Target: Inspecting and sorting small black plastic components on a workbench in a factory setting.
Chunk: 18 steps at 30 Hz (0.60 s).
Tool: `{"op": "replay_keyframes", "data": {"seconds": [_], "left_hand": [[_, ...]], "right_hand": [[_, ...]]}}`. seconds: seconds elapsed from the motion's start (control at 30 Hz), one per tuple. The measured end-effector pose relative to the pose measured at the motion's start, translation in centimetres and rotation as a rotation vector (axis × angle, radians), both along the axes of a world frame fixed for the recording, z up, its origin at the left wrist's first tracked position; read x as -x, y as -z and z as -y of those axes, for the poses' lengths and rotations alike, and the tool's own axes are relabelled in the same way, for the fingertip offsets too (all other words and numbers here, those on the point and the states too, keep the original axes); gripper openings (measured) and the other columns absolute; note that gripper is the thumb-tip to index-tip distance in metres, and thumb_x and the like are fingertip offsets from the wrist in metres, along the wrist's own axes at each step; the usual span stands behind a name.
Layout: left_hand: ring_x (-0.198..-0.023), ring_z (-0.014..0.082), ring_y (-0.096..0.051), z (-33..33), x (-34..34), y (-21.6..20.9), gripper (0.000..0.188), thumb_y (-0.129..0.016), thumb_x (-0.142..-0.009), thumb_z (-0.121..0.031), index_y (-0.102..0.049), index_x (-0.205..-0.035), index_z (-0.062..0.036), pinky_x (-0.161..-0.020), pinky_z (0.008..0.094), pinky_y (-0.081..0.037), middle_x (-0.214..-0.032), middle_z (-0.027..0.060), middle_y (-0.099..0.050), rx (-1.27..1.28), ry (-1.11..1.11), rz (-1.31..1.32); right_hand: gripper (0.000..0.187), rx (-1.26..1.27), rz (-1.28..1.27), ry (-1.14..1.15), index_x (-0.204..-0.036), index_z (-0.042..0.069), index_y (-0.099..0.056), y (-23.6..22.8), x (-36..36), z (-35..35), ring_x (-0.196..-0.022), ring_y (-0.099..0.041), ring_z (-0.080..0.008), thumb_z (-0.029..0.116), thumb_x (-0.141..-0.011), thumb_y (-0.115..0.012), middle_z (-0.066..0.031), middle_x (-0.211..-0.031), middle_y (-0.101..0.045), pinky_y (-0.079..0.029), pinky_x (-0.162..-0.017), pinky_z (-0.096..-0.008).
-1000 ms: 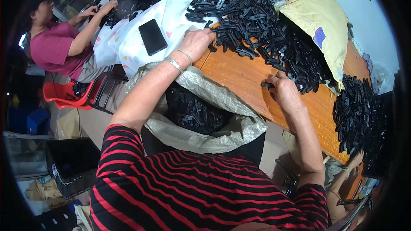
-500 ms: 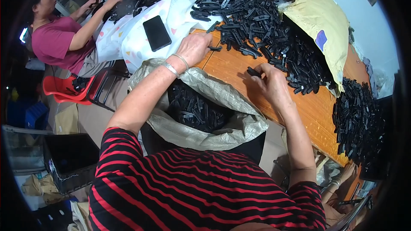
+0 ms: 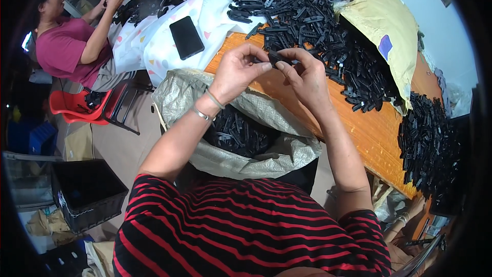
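My left hand (image 3: pixel 238 69) and my right hand (image 3: pixel 307 74) meet over the table edge, fingertips nearly touching. Between the right thumb and fingers is a small, narrow black plastic part (image 3: pixel 277 58). The left thumb and index finger pinch a similar dark piece, mostly hidden by the fingers; whether the two pieces are joined I cannot tell. Just beyond lies a heap of black plastic parts (image 3: pixel 302 18) on the wooden table (image 3: pixel 348 118). Below my wrists, an open woven sack (image 3: pixel 287 161) holds more black parts (image 3: pixel 238 131).
A black phone (image 3: pixel 186 37) lies on a patterned white sheet (image 3: pixel 159 46). Yellowish paper sacks (image 3: pixel 384 15) lie behind the heap, and another black pile (image 3: pixel 430 143) is at the right. A co-worker in a maroon shirt (image 3: pixel 64 48) sits at the left beside a red chair (image 3: pixel 77 105). A black crate (image 3: pixel 89 195) stands on the floor.
Both hands have come together over the table edge: the left moved right, off the tabletop, and the right moved left and up with its black part. The co-worker's hands have risen.
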<state>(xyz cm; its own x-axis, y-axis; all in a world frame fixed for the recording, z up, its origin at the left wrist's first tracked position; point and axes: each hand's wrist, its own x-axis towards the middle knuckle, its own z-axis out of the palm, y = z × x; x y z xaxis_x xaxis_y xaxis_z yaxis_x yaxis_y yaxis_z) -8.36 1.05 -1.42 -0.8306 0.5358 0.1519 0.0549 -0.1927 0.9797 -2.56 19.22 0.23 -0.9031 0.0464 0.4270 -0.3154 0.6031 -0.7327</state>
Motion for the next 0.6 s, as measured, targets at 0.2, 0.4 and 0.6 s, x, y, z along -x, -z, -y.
{"op": "replay_keyframes", "data": {"seconds": [0.2, 0.4, 0.6], "left_hand": [[-0.096, 0.0118, -0.059, -1.2, -2.6, 0.6, 0.037, -0.063, -0.084, 0.008, -0.052, -0.119, 0.0008, -0.087, 0.0248, -0.050, -0.105, 0.0069, -0.062, -0.418, -0.098, 0.333], [-0.095, 0.0116, -0.061, -1.0, -2.6, 0.9, 0.041, -0.061, -0.087, 0.006, -0.048, -0.126, -0.0005, -0.086, 0.0242, -0.052, -0.108, 0.0076, -0.061, -0.418, -0.114, 0.255], [-0.100, 0.0126, -0.059, -1.3, -3.0, 0.2, 0.044, -0.063, -0.085, 0.009, -0.047, -0.126, 0.0028, -0.092, 0.0246, -0.049, -0.109, 0.0093, -0.060, -0.372, -0.201, 0.123]], "right_hand": [[0.019, 0.384, 0.159, 0.034, -0.106, -0.003, -0.065, -0.1, -2.1, 2.2, -0.055, -0.057, -0.0058, 0.006, -0.088, -0.067, -0.0038, -0.081, -0.067, -0.046, -0.049, -0.0218], [0.019, 0.275, 0.059, 0.028, -0.106, -0.003, -0.066, -0.2, -1.8, 1.5, -0.053, -0.055, -0.0044, 0.005, -0.088, -0.068, -0.0038, -0.085, -0.066, -0.044, -0.047, -0.0210], [0.018, 0.073, -0.054, 0.054, -0.103, 0.000, -0.068, -0.2, -2.0, 1.9, -0.055, -0.056, -0.0058, 0.003, -0.086, -0.069, -0.0059, -0.090, -0.064, -0.044, -0.049, -0.0209]]}}
